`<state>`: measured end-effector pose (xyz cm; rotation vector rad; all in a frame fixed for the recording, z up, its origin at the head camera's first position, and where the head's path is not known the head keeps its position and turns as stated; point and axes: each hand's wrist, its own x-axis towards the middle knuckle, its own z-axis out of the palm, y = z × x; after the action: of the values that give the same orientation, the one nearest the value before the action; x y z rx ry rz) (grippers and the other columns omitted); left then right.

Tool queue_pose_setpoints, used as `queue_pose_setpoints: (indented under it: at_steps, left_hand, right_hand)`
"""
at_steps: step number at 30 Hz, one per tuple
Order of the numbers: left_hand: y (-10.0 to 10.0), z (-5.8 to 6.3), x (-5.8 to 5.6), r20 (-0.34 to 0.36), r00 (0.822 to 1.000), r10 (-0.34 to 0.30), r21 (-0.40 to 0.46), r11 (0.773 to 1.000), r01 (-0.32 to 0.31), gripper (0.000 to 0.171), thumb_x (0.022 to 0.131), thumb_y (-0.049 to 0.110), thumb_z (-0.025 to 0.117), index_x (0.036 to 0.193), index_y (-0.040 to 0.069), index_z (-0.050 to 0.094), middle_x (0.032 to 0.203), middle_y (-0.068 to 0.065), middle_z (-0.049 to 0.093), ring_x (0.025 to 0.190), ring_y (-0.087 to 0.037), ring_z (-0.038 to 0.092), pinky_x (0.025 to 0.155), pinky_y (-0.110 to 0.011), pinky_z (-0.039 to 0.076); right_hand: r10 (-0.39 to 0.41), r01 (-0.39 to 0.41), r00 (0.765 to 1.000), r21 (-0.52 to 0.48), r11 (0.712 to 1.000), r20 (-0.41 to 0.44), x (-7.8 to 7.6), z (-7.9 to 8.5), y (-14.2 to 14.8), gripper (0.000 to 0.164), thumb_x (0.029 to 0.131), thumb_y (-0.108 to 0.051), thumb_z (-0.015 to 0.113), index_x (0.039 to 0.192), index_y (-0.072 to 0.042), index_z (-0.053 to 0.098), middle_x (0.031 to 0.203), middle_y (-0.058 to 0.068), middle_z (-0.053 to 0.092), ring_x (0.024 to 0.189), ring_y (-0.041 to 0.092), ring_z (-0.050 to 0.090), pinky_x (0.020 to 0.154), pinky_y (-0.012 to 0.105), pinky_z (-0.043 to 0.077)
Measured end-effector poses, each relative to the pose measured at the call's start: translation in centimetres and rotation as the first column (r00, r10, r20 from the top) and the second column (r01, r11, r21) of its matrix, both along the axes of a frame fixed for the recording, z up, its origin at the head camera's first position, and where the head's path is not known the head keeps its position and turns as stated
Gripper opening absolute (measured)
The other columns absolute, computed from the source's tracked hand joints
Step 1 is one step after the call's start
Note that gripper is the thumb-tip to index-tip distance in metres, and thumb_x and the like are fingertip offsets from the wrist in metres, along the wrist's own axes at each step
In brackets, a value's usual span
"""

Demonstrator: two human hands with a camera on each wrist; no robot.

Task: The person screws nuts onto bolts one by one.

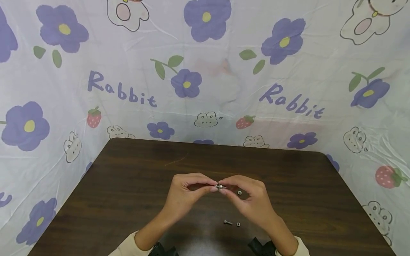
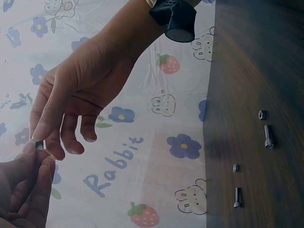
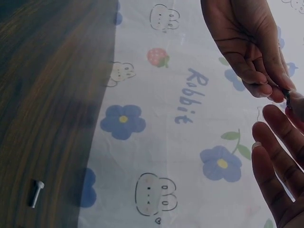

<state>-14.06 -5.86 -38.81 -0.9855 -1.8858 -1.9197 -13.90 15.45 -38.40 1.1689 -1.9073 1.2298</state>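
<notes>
In the head view both hands meet above the table, fingertip to fingertip, around a small metal bolt [image 1: 223,187] with a nut [image 1: 220,186] on it. My left hand [image 1: 182,193] pinches the bolt's head end between thumb and index finger. The right hand [image 1: 253,197] pinches at the nut with thumb and index finger, and the shank points to the right between them. Fingertips hide much of both pieces. In the left wrist view the right hand's other fingers hang loosely bent beside the metal piece [image 2: 39,144].
On the dark wooden table [image 1: 128,199] lie a loose bolt [image 1: 228,222] and a nut [image 1: 238,224], with another nut [image 1: 239,192] near the right hand. A second loose bolt [image 2: 269,137] shows in the left wrist view. A printed cloth [image 1: 224,89] hangs behind the table.
</notes>
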Motion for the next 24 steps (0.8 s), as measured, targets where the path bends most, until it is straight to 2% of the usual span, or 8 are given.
queue_pose_setpoints:
  at_steps: [8, 15, 21, 24]
  left_hand:
    - [0.02, 0.12, 0.09, 0.003, 1.000, -0.012, 0.001, 1.000, 0.012, 0.011, 0.087, -0.002, 0.077, 0.098, 0.000, 0.079, 0.091, -0.008, 0.077, 0.083, -0.021, 0.074, 0.071, -0.039, 0.062]
    - [0.08, 0.11, -0.04, -0.001, 1.000, -0.021, 0.016, 1.000, 0.021, 0.010, 0.086, -0.002, 0.078, 0.096, 0.001, 0.079, 0.090, -0.008, 0.077, 0.081, -0.021, 0.074, 0.070, -0.039, 0.062]
    - [0.02, 0.07, 0.07, 0.005, 1.000, -0.012, 0.014, 1.000, 0.012, 0.011, 0.086, -0.002, 0.078, 0.097, 0.000, 0.079, 0.091, -0.009, 0.077, 0.083, -0.021, 0.075, 0.071, -0.039, 0.062]
    - [-0.03, 0.08, 0.06, 0.006, 1.000, -0.008, 0.010, 1.000, 0.008, 0.011, 0.087, -0.002, 0.077, 0.097, 0.000, 0.079, 0.092, -0.009, 0.077, 0.083, -0.021, 0.075, 0.071, -0.039, 0.062]
  right_hand:
    - [0.005, -0.006, 1.000, 0.017, 1.000, 0.025, 0.09, 0.14, 0.04, 0.026, 0.084, 0.005, 0.079, 0.106, -0.008, 0.075, 0.095, 0.005, 0.075, 0.080, 0.014, 0.070, 0.068, 0.023, 0.057]
    - [-0.022, 0.021, 1.000, 0.047, 0.999, 0.017, 0.02, 0.30, -0.04, 0.019, 0.088, 0.004, 0.075, 0.100, -0.011, 0.076, 0.094, 0.003, 0.075, 0.084, 0.016, 0.072, 0.077, 0.022, 0.058]
    - [-0.020, 0.017, 0.997, 0.028, 0.999, 0.078, 0.17, 0.28, -0.01, 0.029, 0.084, 0.005, 0.079, 0.110, -0.007, 0.075, 0.099, 0.007, 0.076, 0.082, 0.013, 0.072, 0.070, 0.021, 0.058]
    - [-0.003, 0.002, 0.998, 0.010, 1.000, 0.067, 0.18, 0.29, 0.00, 0.034, 0.081, 0.007, 0.081, 0.112, -0.005, 0.074, 0.098, 0.008, 0.076, 0.077, 0.012, 0.070, 0.067, 0.020, 0.057]
